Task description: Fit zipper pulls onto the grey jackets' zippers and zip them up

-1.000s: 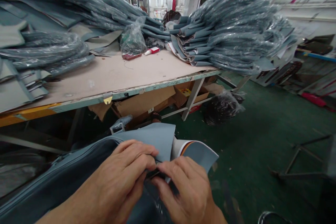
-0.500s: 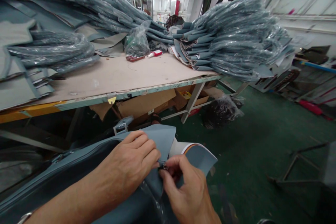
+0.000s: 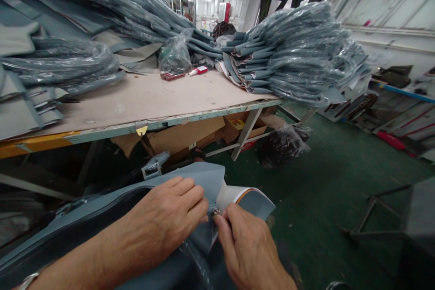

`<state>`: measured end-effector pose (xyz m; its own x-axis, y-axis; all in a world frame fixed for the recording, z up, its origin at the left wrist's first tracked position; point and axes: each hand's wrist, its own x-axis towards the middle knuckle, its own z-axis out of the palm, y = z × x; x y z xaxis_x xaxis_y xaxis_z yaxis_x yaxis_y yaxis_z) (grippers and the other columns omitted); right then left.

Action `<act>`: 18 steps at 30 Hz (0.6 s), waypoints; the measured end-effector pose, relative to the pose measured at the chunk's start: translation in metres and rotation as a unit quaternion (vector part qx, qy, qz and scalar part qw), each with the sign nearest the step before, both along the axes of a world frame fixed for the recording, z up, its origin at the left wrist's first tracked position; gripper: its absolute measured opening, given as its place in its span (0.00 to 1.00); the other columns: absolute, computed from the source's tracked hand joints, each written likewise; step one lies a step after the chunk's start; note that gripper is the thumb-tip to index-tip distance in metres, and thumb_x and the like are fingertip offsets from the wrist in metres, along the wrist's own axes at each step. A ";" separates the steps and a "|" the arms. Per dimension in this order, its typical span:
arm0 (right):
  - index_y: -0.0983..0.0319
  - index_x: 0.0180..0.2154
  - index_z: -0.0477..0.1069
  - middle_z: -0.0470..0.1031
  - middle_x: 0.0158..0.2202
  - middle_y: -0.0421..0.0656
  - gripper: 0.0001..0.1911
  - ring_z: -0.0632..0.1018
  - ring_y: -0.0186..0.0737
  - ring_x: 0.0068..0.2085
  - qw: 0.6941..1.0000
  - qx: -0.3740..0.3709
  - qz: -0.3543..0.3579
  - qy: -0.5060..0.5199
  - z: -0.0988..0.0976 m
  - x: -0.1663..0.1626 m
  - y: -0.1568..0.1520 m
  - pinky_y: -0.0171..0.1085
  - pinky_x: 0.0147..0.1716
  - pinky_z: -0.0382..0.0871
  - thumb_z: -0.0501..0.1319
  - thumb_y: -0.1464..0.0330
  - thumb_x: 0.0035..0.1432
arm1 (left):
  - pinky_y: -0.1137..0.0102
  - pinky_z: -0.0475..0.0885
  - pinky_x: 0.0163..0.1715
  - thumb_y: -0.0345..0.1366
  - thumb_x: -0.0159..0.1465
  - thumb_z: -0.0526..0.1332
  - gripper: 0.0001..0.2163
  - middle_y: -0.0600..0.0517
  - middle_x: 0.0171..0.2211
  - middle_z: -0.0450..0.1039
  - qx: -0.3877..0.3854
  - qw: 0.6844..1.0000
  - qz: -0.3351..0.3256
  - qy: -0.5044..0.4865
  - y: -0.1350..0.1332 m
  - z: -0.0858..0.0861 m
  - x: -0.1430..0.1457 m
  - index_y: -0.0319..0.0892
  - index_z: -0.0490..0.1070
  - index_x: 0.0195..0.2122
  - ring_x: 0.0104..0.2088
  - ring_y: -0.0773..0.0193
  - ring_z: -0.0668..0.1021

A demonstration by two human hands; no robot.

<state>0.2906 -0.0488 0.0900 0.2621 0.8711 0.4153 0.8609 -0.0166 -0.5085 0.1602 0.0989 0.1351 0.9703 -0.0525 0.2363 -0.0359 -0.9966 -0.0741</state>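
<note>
Scuffed board table point(image 3: 163, 95) | left hand point(image 3: 166, 217) – grips smooth grey-blue cover point(image 3: 204, 179) | right hand point(image 3: 246, 247) – pinches metal zipper pull point(image 3: 215, 211)

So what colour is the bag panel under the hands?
Grey-blue bag panel, clearest in the head view.

Factory workshop: worktable point(image 3: 152, 99) heaped with plastic-wrapped grey covers point(image 3: 306, 50).

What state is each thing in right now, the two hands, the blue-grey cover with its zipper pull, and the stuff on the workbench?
left hand: pinching the cover's edge.
right hand: fingers closed on the zipper pull.
zipper pull: gripped between both hands.
blue-grey cover: flap folded back, lining showing.
wrapped stacks: piled high, bagged in plastic.
workbench: bare in the middle.
glue bottle: lying on its side.
</note>
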 end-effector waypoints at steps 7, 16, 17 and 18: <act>0.60 0.26 0.63 0.63 0.19 0.39 0.19 0.64 0.36 0.20 0.967 -0.155 -0.201 0.025 -0.014 0.086 -0.025 0.36 0.24 0.49 0.49 0.58 0.66 | 0.62 0.54 0.31 0.33 0.72 0.53 0.09 0.53 0.29 0.65 -0.020 0.997 -0.011 -0.075 0.012 0.012 -0.022 0.42 0.66 0.33 0.29 0.59 0.63; 0.62 0.36 0.71 0.68 0.25 0.38 0.25 0.70 0.33 0.25 0.925 -0.122 -0.131 0.335 0.013 0.110 -0.029 0.30 0.24 0.63 0.58 0.46 0.62 | 0.71 0.61 0.36 0.34 0.73 0.52 0.06 0.55 0.33 0.69 -0.174 0.978 0.035 -0.109 0.027 0.029 -0.030 0.43 0.67 0.41 0.34 0.66 0.68; 0.62 0.35 0.71 0.68 0.24 0.38 0.24 0.70 0.33 0.25 0.924 -0.117 -0.104 0.349 0.018 0.101 -0.021 0.30 0.24 0.63 0.58 0.46 0.63 | 0.72 0.62 0.36 0.34 0.73 0.53 0.05 0.55 0.34 0.69 -0.185 0.976 0.036 -0.107 0.027 0.029 -0.029 0.43 0.67 0.41 0.35 0.66 0.68; 0.62 0.34 0.71 0.68 0.24 0.38 0.24 0.70 0.32 0.24 0.922 -0.112 -0.076 0.362 0.022 0.092 -0.013 0.29 0.24 0.63 0.57 0.47 0.64 | 0.72 0.62 0.36 0.35 0.73 0.53 0.05 0.55 0.34 0.69 -0.192 0.976 0.034 -0.101 0.028 0.029 -0.029 0.43 0.67 0.42 0.35 0.67 0.68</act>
<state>0.3828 -0.0615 0.1118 0.5258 0.8443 -0.1032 0.2759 -0.2841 -0.9183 0.1310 0.1265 0.1642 0.9004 0.1400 0.4120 0.0077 -0.9518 0.3066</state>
